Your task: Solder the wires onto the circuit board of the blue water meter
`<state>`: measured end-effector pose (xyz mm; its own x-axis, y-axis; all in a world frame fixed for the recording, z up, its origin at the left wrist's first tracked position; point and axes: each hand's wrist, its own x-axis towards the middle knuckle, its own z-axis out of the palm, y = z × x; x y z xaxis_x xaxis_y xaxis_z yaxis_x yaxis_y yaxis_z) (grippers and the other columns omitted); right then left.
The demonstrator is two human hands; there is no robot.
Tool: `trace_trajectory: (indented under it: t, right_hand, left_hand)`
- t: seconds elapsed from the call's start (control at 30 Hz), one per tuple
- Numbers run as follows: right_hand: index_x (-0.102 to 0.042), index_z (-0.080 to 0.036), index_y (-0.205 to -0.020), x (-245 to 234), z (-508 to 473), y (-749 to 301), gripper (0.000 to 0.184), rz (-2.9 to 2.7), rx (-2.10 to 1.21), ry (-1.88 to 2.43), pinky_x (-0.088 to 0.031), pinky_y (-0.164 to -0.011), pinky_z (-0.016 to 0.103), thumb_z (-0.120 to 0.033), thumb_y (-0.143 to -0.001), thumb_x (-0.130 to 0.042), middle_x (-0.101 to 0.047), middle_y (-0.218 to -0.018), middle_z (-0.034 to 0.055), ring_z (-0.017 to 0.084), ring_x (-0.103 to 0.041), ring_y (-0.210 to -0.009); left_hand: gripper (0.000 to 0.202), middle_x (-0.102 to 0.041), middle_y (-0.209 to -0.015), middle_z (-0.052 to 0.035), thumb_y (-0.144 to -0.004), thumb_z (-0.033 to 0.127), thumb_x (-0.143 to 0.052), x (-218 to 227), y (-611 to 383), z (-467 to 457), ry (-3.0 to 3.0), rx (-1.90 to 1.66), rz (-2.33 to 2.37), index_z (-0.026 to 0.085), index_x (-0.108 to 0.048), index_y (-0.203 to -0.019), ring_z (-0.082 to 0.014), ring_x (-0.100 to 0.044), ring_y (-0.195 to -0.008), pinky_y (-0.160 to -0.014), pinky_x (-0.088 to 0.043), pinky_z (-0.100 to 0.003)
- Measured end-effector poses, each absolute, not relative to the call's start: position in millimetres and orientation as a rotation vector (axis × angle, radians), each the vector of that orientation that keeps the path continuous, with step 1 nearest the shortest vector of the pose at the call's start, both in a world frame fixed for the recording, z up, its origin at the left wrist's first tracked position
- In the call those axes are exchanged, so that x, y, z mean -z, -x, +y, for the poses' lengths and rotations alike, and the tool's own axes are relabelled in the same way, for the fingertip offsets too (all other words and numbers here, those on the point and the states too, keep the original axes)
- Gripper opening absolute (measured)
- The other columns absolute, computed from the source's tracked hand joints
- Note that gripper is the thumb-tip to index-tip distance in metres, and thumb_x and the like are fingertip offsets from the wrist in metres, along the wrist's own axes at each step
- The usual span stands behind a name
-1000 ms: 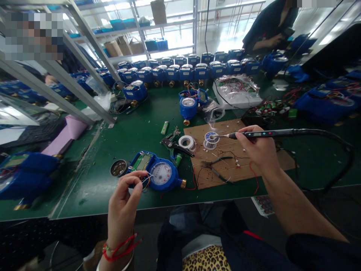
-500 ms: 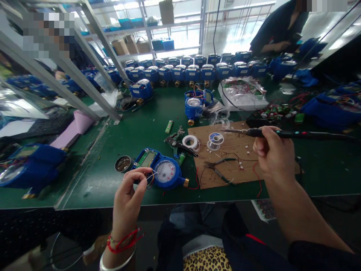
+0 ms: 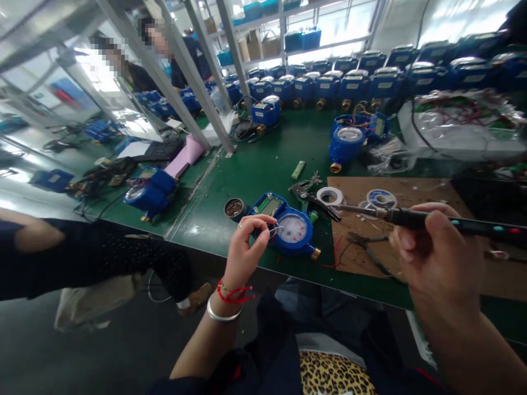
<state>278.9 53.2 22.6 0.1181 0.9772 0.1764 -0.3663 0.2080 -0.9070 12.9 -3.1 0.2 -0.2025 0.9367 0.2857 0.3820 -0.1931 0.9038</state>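
Between thumb and forefinger, my left hand (image 3: 248, 244) pinches thin wires (image 3: 276, 227) above a blue water meter (image 3: 297, 247). The meter lies at the bench's front edge, with its round dial facing up and a small display beside it. My right hand (image 3: 438, 252) is closed around the black handle of a soldering iron (image 3: 420, 219). The iron's tip points left, above the tape roll and apart from the meter. Pliers (image 3: 370, 255) lie on the cardboard below the iron, and a wire stripper (image 3: 310, 198) rests behind the meter.
A cardboard sheet (image 3: 349, 189) carries a solder spool (image 3: 381, 198); a white tape roll (image 3: 329, 196) is at its edge. A small round tin (image 3: 234, 208) stands left of the meter. Another opened meter (image 3: 346, 144) and rows of meters stand behind. A seated person (image 3: 123, 258) is at left.
The view has turned left, so the bench appears shifted right. My right hand has brought the soldering iron leftward, closer to the meter. My left hand still pinches the wires.
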Motion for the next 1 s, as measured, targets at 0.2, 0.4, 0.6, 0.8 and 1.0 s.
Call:
trace_trajectory:
  t: [0.2, 0.4, 0.6, 0.8, 1.0]
  right_hand:
    - [-0.062, -0.022, -0.089, -12, 42, -257, 0.009, -1.016, -1.331, 0.810, -0.033, -0.035, 0.020, -0.028, -0.084, -0.064, -0.052, -0.053, -0.0033, 0.010, -0.047, -0.043]
    - [-0.059, -0.023, -0.093, -3, 37, -245, 0.011, -1.097, -1.398, 0.826, -0.037, -0.036, 0.017, -0.029, -0.087, -0.063, -0.057, -0.060, -0.0027, 0.009, -0.051, -0.046]
    - [-0.055, -0.024, -0.099, 4, 34, -239, 0.014, -1.215, -1.453, 0.797, -0.039, -0.039, 0.019, -0.030, -0.088, -0.061, -0.056, -0.060, -0.0037, 0.010, -0.052, -0.047]
    - [-0.053, -0.023, -0.101, 2, 32, -236, 0.017, -1.313, -1.452, 0.821, -0.042, -0.042, 0.020, -0.032, -0.089, -0.060, -0.059, -0.063, -0.0026, 0.010, -0.053, -0.047]
    - [-0.053, -0.023, -0.101, -1, 32, -234, 0.014, -1.350, -1.445, 0.812, -0.043, -0.043, 0.018, -0.029, -0.090, -0.060, -0.060, -0.064, -0.0031, 0.009, -0.054, -0.048]
  left_hand:
    - [0.009, -0.066, -0.106, -0.0079, -0.088, 0.018, -0.052, -3, -13, -4, -1.533, -1.399, 1.549, 0.020, -0.055, -0.080, -0.0215, -0.058, -0.102, -0.094, -0.043, -0.039]
    - [0.008, -0.066, -0.106, -0.0081, -0.088, 0.018, -0.051, -3, -13, -4, -1.527, -1.408, 1.534, 0.020, -0.055, -0.081, -0.0217, -0.058, -0.102, -0.093, -0.043, -0.039]
    - [0.008, -0.065, -0.106, -0.0083, -0.088, 0.017, -0.051, -2, -12, -4, -1.534, -1.413, 1.527, 0.020, -0.055, -0.081, -0.0218, -0.057, -0.102, -0.094, -0.043, -0.039]
    - [0.008, -0.066, -0.106, -0.0085, -0.088, 0.018, -0.051, -1, -12, -4, -1.520, -1.420, 1.533, 0.020, -0.056, -0.081, -0.0220, -0.057, -0.103, -0.094, -0.043, -0.039]
    - [0.008, -0.066, -0.105, -0.0084, -0.088, 0.018, -0.051, -1, -12, -4, -1.521, -1.429, 1.527, 0.020, -0.056, -0.081, -0.0220, -0.058, -0.103, -0.095, -0.043, -0.039]
